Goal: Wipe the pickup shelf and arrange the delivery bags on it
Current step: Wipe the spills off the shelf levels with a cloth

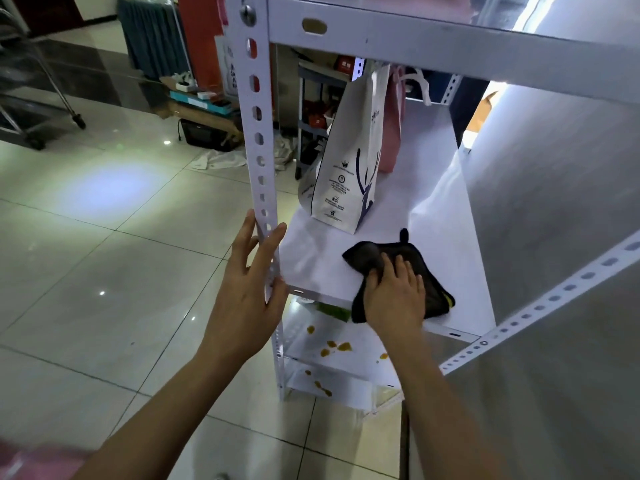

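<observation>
A white metal shelf unit stands in front of me; its middle shelf [450, 244] is white and flat. My right hand [394, 296] presses a black cloth [415, 268] flat on the shelf's front edge, with part of the cloth hanging over. My left hand [249, 289] wraps around the perforated front left post [259, 150], thumb on the inner side. A white paper delivery bag [346, 174] with dark blue print stands upright at the shelf's left side. Behind it a pink bag [393, 133] stands against the back.
The lower shelf [346, 362] carries yellow-orange stains and a green patch. A grey wall [554, 202] closes the right side. Boxes and clutter [204, 109] sit on the tiled floor [104, 271] at the back left. A slanted perforated bar [540, 306] crosses at right.
</observation>
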`<state>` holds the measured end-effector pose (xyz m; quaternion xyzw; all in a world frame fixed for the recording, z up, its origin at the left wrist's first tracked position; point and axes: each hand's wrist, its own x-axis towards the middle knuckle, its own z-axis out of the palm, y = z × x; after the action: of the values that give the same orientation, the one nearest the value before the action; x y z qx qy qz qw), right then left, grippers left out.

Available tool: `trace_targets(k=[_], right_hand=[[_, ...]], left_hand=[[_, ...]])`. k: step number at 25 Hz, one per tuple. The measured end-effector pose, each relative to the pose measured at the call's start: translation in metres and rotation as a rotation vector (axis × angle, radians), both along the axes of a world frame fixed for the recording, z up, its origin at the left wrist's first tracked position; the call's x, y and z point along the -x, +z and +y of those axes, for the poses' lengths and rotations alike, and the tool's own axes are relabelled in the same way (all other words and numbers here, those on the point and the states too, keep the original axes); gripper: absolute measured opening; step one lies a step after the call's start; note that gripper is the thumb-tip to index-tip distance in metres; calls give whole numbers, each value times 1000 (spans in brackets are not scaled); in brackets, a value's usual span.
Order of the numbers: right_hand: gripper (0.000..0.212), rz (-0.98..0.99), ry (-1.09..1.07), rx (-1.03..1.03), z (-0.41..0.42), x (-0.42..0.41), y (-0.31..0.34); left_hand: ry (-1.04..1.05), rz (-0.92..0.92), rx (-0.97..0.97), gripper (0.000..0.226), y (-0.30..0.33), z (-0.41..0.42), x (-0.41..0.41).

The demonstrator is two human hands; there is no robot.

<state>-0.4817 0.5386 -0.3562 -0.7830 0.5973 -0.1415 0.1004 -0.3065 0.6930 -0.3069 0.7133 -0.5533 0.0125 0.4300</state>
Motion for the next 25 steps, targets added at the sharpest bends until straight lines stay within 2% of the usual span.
trace_targets(k=[4,6,10,15,21,25], right_hand=[[59,32,-56,-196,-64,8,20],[60,35,-33,-186,-59,6,17],[59,13,115,5,-7,16,-15],[57,21,68,-197,-75,3,23],[52,-32,157,29,30,22,-10],[46,-72,232,111,59,13,-7]], left_hand=[[41,56,-59,64,-9,12,7],[43,66,-74,63,-10,13,7],[42,69,-46,60,-8,11,2],[50,68,-61,62,-6,10,6],[27,122,-53,64,-9,9,11],[39,154,-53,68,-8,8,12]])
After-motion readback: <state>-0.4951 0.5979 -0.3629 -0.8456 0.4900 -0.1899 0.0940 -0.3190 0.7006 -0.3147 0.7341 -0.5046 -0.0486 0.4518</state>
